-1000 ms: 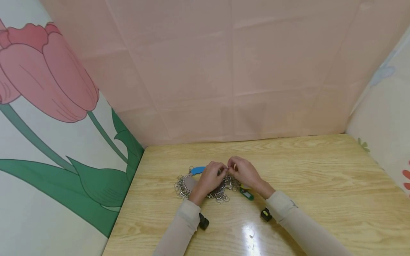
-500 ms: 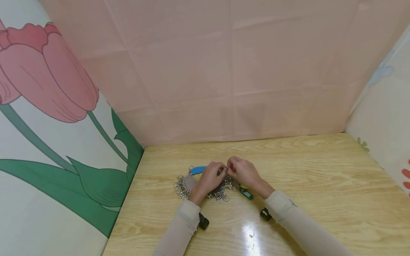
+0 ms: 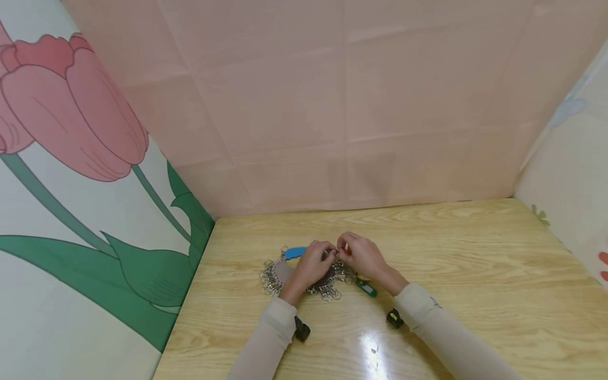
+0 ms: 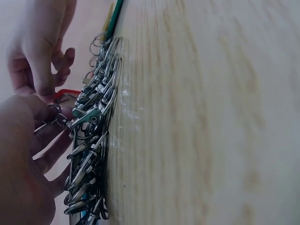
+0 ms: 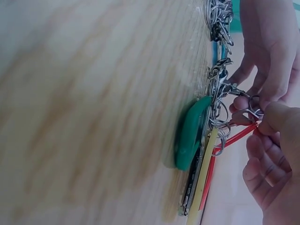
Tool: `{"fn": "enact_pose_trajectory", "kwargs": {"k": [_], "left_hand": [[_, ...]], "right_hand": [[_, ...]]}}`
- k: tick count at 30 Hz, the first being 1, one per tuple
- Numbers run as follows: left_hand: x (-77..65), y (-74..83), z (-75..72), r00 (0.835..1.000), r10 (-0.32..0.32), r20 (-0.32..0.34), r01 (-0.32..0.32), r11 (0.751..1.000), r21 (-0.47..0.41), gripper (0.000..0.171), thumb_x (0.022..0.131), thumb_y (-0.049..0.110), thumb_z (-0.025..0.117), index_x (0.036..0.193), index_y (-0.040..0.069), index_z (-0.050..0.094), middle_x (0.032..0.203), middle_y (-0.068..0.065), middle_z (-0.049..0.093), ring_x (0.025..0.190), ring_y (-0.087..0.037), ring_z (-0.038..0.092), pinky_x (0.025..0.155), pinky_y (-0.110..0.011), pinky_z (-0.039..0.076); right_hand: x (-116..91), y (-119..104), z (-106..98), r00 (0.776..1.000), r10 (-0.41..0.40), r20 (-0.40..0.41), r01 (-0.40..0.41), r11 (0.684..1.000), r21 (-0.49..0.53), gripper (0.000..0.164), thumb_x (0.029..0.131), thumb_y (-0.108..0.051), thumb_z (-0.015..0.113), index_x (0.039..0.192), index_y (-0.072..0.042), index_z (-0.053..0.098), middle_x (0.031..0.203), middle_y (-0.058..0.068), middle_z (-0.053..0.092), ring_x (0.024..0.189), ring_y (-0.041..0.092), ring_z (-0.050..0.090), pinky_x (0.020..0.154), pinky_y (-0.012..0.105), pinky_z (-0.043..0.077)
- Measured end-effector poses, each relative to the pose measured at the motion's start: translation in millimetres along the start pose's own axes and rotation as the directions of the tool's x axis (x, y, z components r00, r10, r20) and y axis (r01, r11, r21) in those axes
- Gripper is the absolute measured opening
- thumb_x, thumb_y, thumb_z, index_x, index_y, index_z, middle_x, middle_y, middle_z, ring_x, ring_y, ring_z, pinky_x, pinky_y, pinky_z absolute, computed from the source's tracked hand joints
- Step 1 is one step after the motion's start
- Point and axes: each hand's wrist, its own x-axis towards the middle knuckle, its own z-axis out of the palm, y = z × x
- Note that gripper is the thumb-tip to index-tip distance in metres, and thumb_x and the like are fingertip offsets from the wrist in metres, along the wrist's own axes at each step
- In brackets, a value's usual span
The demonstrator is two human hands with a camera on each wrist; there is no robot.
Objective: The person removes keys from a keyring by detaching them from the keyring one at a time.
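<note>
My left hand pinches a metal key ring between thumb and fingertips, just above a pile of key-ring clasps. Facing it, my right hand pinches a red key tag at its upper end, close to that ring. The fingertips of both hands almost meet in the wrist views. Silver rings and clasps fringe a flat grey disc, partly covered by my left hand. Whether the red tag is threaded on the ring, I cannot tell.
A blue tag lies behind the left hand. Beneath the right wrist are a green key tag and a yellow tag. Small black devices sit at both wrists. The wooden table meets a pink backdrop.
The red tag now shows between the right hand's fingers, where a yellowish patch showed a second ago. Those fingers shifted slightly; the left hand stays in place.
</note>
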Motion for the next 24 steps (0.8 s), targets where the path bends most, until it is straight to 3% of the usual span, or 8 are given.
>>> {"fn": "enact_pose_trajectory", "kwargs": {"k": [8, 13, 18, 24], "left_hand": [[-1.2, -1.1, -1.4, 1.0, 0.003, 0.005, -0.003, 0.999, -0.039, 0.023, 0.112, 0.028, 0.057, 0.117, 0.017, 0.077, 0.111, 0.003, 0.075, 0.104, -0.013, 0.063, 0.087, -0.03, 0.053], [-1.3, -3.0, -0.2, 1.0, 0.001, 0.002, -0.001, 0.998, -0.056, 0.024, 0.112, 0.028, 0.056, 0.117, 0.017, 0.077, 0.112, 0.003, 0.075, 0.103, -0.012, 0.063, 0.087, -0.029, 0.053], [-1.1, -1.8, -0.9, 1.0, -0.019, 0.011, 0.02, 0.997, -0.072, 0.024, 0.112, 0.029, 0.056, 0.118, 0.017, 0.077, 0.113, 0.002, 0.075, 0.105, -0.013, 0.063, 0.089, -0.031, 0.054], [-0.6, -1.8, -1.6, 1.0, -0.006, 0.009, 0.007, 0.998, -0.069, 0.024, 0.112, 0.028, 0.057, 0.117, 0.016, 0.077, 0.113, 0.001, 0.076, 0.104, -0.015, 0.064, 0.089, -0.032, 0.055]], "right_hand": [[-0.2, 0.1, 1.3, 1.0, 0.01, -0.008, -0.01, 1.0, -0.02, 0.013, 0.09, -0.009, 0.08, 0.094, -0.014, 0.069, 0.092, -0.001, 0.07, 0.069, 0.007, 0.059, 0.058, 0.024, 0.048], [-0.4, -0.1, 2.9, 0.996, 0.087, 0.023, -0.087, 0.996, -0.002, 0.012, 0.09, -0.014, 0.08, 0.093, -0.015, 0.068, 0.088, -0.003, 0.067, 0.067, 0.005, 0.054, 0.057, 0.025, 0.047], [-0.6, -2.9, 0.7, 0.981, 0.174, 0.084, -0.178, 0.983, 0.035, 0.01, 0.09, -0.017, 0.078, 0.089, -0.017, 0.069, 0.087, -0.003, 0.069, 0.071, 0.008, 0.061, 0.06, 0.028, 0.051], [0.1, -1.4, 1.7, 0.99, 0.122, 0.074, -0.123, 0.992, 0.005, 0.011, 0.091, -0.014, 0.077, 0.09, -0.017, 0.067, 0.085, -0.005, 0.066, 0.069, 0.005, 0.057, 0.059, 0.027, 0.049]]}}
